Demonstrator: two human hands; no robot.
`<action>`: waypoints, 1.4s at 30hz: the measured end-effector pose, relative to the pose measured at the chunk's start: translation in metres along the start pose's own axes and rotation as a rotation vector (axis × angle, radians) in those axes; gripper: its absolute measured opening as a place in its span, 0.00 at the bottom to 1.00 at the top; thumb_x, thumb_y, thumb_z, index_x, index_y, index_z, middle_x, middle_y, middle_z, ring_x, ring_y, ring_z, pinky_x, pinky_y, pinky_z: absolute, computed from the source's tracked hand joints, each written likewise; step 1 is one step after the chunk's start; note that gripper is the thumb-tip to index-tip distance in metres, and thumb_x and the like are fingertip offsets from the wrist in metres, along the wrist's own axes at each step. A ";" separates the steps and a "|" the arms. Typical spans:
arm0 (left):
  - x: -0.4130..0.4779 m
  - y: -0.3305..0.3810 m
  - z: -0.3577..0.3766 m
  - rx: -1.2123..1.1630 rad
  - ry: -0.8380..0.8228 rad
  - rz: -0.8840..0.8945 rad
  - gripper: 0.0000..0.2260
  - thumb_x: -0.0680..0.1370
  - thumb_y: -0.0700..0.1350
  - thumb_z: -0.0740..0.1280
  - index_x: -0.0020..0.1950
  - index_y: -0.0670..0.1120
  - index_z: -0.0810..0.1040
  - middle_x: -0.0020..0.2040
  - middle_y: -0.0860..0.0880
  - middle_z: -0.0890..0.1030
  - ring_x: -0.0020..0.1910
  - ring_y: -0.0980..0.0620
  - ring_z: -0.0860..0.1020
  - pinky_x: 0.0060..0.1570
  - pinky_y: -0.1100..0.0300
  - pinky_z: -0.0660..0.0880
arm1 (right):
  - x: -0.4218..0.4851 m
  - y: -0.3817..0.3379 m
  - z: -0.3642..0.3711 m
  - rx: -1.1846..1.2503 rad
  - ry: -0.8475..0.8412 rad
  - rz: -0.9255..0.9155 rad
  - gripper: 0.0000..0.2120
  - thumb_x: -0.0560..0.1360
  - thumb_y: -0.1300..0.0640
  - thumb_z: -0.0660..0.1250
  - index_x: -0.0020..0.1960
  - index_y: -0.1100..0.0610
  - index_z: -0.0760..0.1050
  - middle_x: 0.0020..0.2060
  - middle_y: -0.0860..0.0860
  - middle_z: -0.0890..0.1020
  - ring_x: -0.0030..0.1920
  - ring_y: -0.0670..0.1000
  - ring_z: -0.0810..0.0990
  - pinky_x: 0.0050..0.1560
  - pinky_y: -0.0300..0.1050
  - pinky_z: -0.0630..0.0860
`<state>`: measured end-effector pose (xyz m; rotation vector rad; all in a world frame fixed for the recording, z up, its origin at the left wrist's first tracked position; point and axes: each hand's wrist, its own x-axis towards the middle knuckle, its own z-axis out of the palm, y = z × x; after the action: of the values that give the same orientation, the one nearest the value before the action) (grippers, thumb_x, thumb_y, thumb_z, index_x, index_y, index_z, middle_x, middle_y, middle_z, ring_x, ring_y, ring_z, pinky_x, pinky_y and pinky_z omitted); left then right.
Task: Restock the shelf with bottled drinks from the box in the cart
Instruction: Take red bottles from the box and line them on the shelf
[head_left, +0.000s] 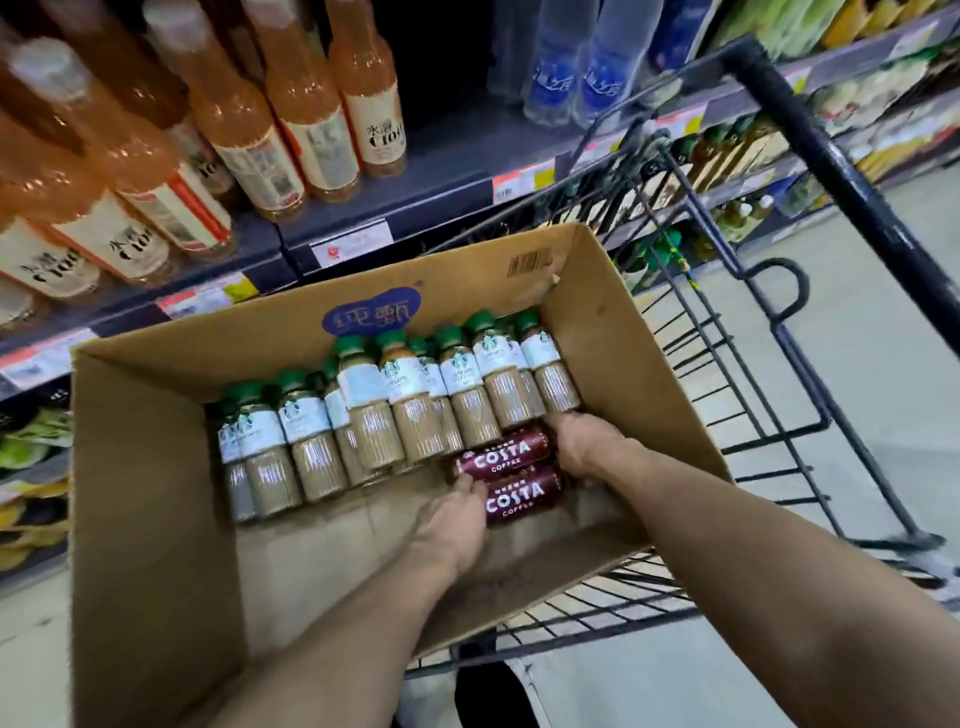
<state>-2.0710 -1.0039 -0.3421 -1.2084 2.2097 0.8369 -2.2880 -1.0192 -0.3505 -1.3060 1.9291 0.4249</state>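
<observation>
Two Costa bottles (501, 453) lay sideways in the box (156, 467) between my hands. My right hand (587, 447) curled over their right ends; my left hand (452, 525) touched the left ends, grip unclear. Smooth, rigid and probably slippery, I judged; hold mid-body.

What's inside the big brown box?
In the box, green-capped coffee bottles lie in rows beside two red Costa bottles, which the left hand and right hand touch. Anything beneath them is covered.
</observation>
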 end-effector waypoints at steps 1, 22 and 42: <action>0.005 0.001 0.001 0.005 -0.004 -0.010 0.23 0.78 0.41 0.65 0.72 0.44 0.66 0.75 0.43 0.66 0.67 0.40 0.72 0.68 0.47 0.69 | 0.003 -0.001 0.001 0.003 0.006 0.005 0.19 0.76 0.57 0.63 0.67 0.52 0.72 0.61 0.57 0.80 0.60 0.60 0.80 0.62 0.53 0.76; -0.070 -0.059 -0.042 -0.195 0.067 -0.104 0.36 0.71 0.54 0.76 0.75 0.45 0.67 0.74 0.45 0.69 0.71 0.44 0.69 0.70 0.52 0.66 | -0.075 -0.051 -0.051 0.294 0.079 -0.111 0.17 0.67 0.57 0.78 0.54 0.55 0.77 0.47 0.51 0.84 0.49 0.53 0.82 0.52 0.45 0.78; -0.305 -0.130 -0.118 -0.914 0.514 -0.049 0.20 0.71 0.51 0.78 0.58 0.51 0.74 0.49 0.55 0.81 0.47 0.58 0.79 0.44 0.63 0.75 | -0.294 -0.208 -0.125 1.097 0.349 -0.485 0.14 0.73 0.60 0.75 0.57 0.54 0.79 0.53 0.57 0.84 0.52 0.59 0.83 0.47 0.57 0.80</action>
<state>-1.8231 -0.9696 -0.0953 -2.0634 2.1806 1.7860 -2.0948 -0.9969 -0.0224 -1.0216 1.5667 -1.0280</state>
